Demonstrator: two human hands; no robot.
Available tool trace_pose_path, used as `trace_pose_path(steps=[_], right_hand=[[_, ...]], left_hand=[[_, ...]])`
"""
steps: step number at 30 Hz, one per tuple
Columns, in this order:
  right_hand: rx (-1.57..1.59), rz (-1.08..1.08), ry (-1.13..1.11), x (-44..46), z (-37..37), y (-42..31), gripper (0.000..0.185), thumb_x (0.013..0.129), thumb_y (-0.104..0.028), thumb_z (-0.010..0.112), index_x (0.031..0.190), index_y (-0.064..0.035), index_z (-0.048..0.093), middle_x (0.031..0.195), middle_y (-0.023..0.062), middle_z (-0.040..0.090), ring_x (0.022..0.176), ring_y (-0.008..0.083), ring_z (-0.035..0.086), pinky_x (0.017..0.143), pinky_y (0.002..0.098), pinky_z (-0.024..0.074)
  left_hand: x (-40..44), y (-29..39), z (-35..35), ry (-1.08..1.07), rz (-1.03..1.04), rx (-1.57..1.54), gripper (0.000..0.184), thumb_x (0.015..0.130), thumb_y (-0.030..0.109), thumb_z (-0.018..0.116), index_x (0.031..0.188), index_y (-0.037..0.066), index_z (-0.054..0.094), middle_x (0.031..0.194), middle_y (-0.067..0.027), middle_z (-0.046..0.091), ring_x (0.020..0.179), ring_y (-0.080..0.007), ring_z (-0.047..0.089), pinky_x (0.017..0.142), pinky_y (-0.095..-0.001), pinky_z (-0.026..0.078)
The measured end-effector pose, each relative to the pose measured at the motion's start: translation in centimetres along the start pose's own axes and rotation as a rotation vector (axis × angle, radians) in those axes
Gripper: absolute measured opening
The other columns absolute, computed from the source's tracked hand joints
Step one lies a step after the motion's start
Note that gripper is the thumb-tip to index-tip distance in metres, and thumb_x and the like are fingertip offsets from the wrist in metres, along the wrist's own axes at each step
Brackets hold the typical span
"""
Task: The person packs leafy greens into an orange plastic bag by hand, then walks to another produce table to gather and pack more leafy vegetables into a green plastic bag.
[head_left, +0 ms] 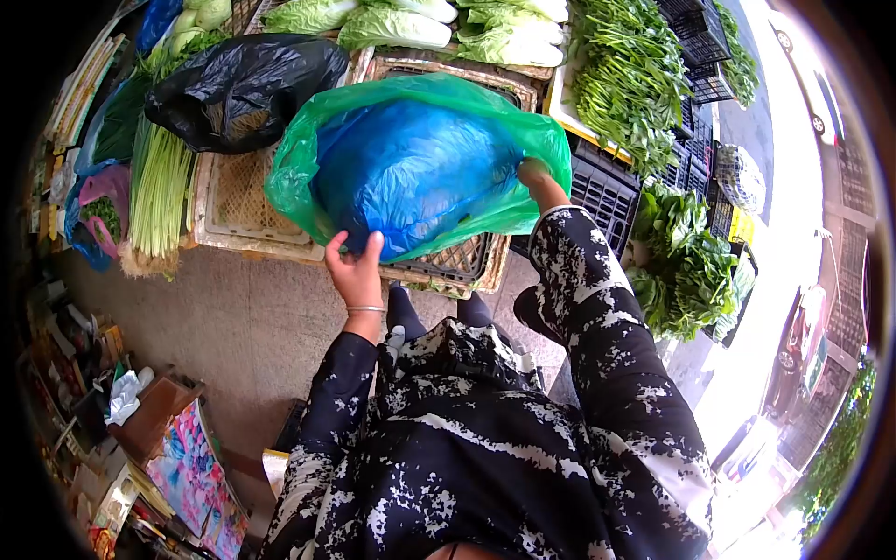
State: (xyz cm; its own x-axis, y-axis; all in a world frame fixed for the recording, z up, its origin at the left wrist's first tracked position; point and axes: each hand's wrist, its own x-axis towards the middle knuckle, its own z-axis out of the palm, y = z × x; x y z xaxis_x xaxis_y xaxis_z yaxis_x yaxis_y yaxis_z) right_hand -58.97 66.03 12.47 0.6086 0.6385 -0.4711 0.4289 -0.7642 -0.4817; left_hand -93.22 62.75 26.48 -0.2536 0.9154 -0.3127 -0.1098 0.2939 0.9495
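A bulging blue plastic bag [420, 173] lies inside a wide, opened green plastic bag [297, 177], on top of plastic crates. My left hand [355, 278] is at the near left edge of the bags, with its thumb against the blue plastic and its fingers curled at the edge. At the right end, my right hand [543, 184] grips the blue bag where its plastic gathers, inside the green rim. Some of the right fingers are hidden by the plastic. What fills the blue bag cannot be seen.
A black plastic bag [245, 89] and long green stalks [157, 191] lie to the left. Chinese cabbages [397, 26] line the back. Leafy greens [630, 79] and black crates [602, 191] stand at the right. A pale crate [247, 201] is under the bags' left side.
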Motion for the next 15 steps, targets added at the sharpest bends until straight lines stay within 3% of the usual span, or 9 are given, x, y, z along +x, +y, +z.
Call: trace_pose_path(steps=[1,2,3,5,7,8,10,12,15], right_hand=[[0.027,0.128,-0.172,-0.8,-0.8,-0.8,0.030,0.083,-0.019,0.046,0.108,-0.0047,0.055,0.109,0.0124,0.055,0.093,0.0230,0.054,0.083,0.0378,0.0433],[0.031,0.256,-0.344,-1.6,-1.7,-1.6,0.036,0.085,-0.018,0.045,0.117,-0.0037,0.051,0.120,0.0144,0.050,0.104,0.0248,0.051,0.088,0.0391,0.0411],[0.018,0.214,-0.332,-2.1,-1.3,-0.9,0.036,0.085,-0.018,0.044,0.117,-0.0037,0.051,0.121,0.0143,0.050,0.105,0.0248,0.051,0.088,0.0389,0.0407],[0.001,0.114,-0.219,-3.1,0.3,0.5,0.036,0.086,-0.019,0.043,0.117,-0.0035,0.051,0.121,0.0143,0.049,0.106,0.0247,0.050,0.089,0.0386,0.0399],[0.039,0.078,-0.147,-3.5,0.5,0.3,0.036,0.086,-0.020,0.043,0.118,-0.0034,0.050,0.122,0.0142,0.049,0.107,0.0246,0.049,0.090,0.0383,0.0392],[0.075,0.070,-0.136,-4.0,0.6,-0.2,0.036,0.087,-0.020,0.042,0.118,-0.0033,0.050,0.123,0.0141,0.048,0.108,0.0245,0.049,0.091,0.0381,0.0388],[0.138,0.052,-0.137,-5.3,0.9,-0.9,0.037,0.087,-0.021,0.041,0.119,-0.0032,0.050,0.124,0.0140,0.048,0.109,0.0245,0.048,0.092,0.0378,0.0380],[0.196,0.028,-0.155,-6.4,1.6,-1.6,0.037,0.088,-0.021,0.041,0.119,-0.0031,0.049,0.124,0.0139,0.047,0.110,0.0244,0.048,0.093,0.0375,0.0373],[0.273,-0.019,-0.182,-8.1,2.1,-2.7,0.038,0.089,-0.022,0.039,0.120,-0.0029,0.049,0.126,0.0138,0.046,0.111,0.0242,0.046,0.094,0.0370,0.0361]], left_hand=[[0.3,-1.8,-1.1,-0.069,0.049,0.055,0.053,0.072,0.009,0.073,0.114,-0.001,0.041,0.109,-0.0086,0.047,0.093,-0.0156,0.050,0.081,-0.0274,0.044],[0.5,-2.8,-1.8,-0.066,0.042,0.048,0.052,0.072,0.009,0.073,0.114,-0.001,0.042,0.108,-0.0084,0.046,0.093,-0.0158,0.050,0.081,-0.0277,0.044],[1.1,-3.5,-2.1,-0.079,0.049,0.026,0.052,0.073,0.010,0.073,0.114,0.000,0.043,0.107,-0.0081,0.045,0.092,-0.0160,0.050,0.080,-0.0279,0.044],[2.0,-4.7,-3.1,0.048,0.248,0.430,0.036,0.074,0.016,0.072,0.101,-0.001,0.056,0.102,-0.0126,0.051,0.088,-0.0228,0.052,0.079,-0.0346,0.044],[3.3,-4.9,-4.2,-0.013,0.268,0.473,0.029,0.074,0.019,0.071,0.090,-0.002,0.060,0.088,-0.0159,0.055,0.082,-0.0272,0.053,0.075,-0.0371,0.044],[3.7,-4.5,-5.0,-0.036,0.346,0.652,0.028,0.074,0.021,0.069,0.087,-0.002,0.060,0.088,-0.0164,0.055,0.079,-0.0297,0.052,0.072,-0.0381,0.043],[3.2,-1.6,-4.7,-0.055,0.342,0.813,0.025,0.077,0.023,0.065,0.085,0.000,0.061,0.086,-0.0151,0.054,0.081,-0.0304,0.052,0.073,-0.0380,0.042],[3.6,-1.4,-5.0,-0.019,0.482,0.919,0.024,0.077,0.021,0.064,0.085,-0.001,0.060,0.088,-0.0157,0.052,0.082,-0.0320,0.050,0.075,-0.0397,0.041],[4.6,-2.0,-5.1,-0.037,0.415,0.956,0.026,0.077,0.020,0.064,0.090,-0.002,0.059,0.091,-0.0173,0.052,0.084,-0.0333,0.050,0.077,-0.0405,0.040]])
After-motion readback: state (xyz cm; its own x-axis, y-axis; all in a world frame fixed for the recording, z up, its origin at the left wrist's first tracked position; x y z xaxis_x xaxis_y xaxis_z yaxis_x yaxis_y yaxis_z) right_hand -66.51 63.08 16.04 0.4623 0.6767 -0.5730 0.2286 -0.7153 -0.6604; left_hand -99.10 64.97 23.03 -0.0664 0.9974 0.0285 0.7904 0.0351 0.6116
